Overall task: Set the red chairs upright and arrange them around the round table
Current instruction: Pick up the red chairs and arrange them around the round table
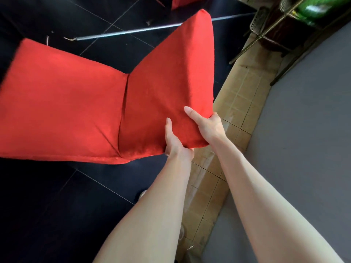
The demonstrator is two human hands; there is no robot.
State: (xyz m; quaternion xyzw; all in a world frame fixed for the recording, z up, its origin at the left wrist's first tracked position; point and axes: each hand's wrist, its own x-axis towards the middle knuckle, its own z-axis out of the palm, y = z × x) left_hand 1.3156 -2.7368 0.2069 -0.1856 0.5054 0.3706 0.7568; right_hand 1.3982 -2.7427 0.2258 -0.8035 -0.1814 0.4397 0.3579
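Head — red chair (106, 99) between hands (175, 141)

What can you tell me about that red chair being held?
The red chair is wholly covered in red, suede-like fabric: two padded panels meeting at a creased seam, legs not visible. It looks tilted over the dark tiled floor. The left hand and right hand both grip the near corner of one panel, thumbs on top.

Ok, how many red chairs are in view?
2. One red chair fills the left and centre, gripped at its near corner by the left hand and right hand. A second red chair shows only as a sliver at the top edge. Others may be hidden.
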